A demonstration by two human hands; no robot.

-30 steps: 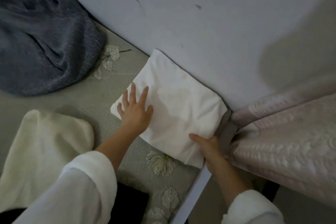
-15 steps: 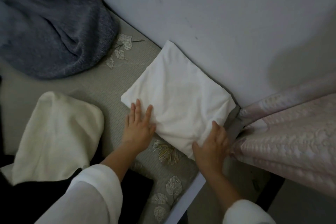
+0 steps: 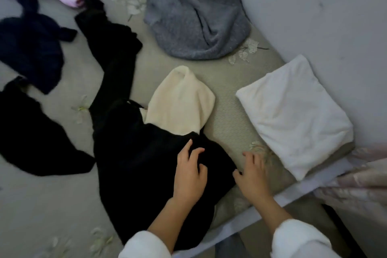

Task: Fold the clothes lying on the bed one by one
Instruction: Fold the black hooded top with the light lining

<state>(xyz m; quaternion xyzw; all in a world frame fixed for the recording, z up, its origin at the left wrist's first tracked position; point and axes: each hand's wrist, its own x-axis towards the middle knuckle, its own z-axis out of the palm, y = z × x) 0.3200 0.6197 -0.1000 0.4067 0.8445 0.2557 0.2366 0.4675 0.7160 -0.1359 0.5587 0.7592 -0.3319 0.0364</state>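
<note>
Black garment (image 3: 134, 153) sprawls crumpled on bed (image 3: 226, 132), near edge, partly over a cream one (image 3: 180, 100). Left hand (image 3: 189, 174) pinches its fabric; right hand (image 3: 252, 174) loose, fingers spread, touching its edge. Its lower part cut off by sleeve; folds hard to read, too dark.

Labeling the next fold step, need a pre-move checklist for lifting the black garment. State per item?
1. Folded white garment set aside, clear of hands: ok.
2. Left hand on black garment, fingers curled into the fabric: ok.
3. Right hand gripping it: not ok, at its edge, fingers spread.
4. Cream garment free of the black one: not ok, its lower end lies under it.
5. Black garment is a single piece: cannot tell.
</note>
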